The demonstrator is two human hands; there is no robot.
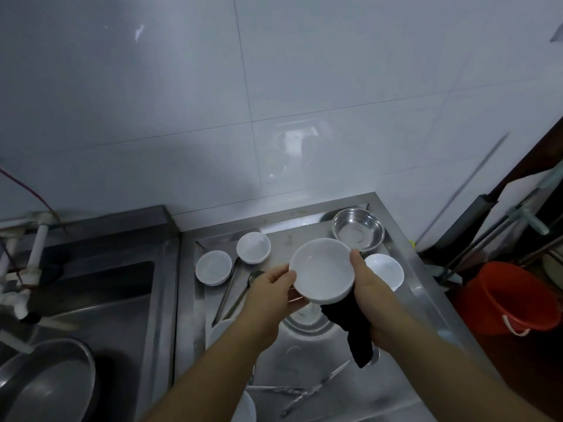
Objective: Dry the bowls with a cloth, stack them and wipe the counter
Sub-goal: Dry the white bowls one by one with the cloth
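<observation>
You hold a white bowl (322, 271) up over the steel worktop (405, 269), its hollow facing you with nothing in it. Your left hand (274, 289) grips its left rim, thumb on the edge and fingers curled underneath. Your right hand (367, 287) grips the right rim with the thumb on top and also pinches a black cloth (350, 328), which hangs down below the bowl. Directly beneath lies a steel bowl (304, 322), mostly hidden. To the right, partly behind your right hand, stands another white bowl (387, 269); behind it sits a steel basin (358, 228), nothing inside. To the left, two small white bowls (214, 267) (253, 247) stand close together, both holding nothing, with long steel spoons (234, 289) beside them. Further left, a large steel pan (45, 382) rests in the sink (100, 287). An orange bucket (505, 296) stands at the right.
</observation>
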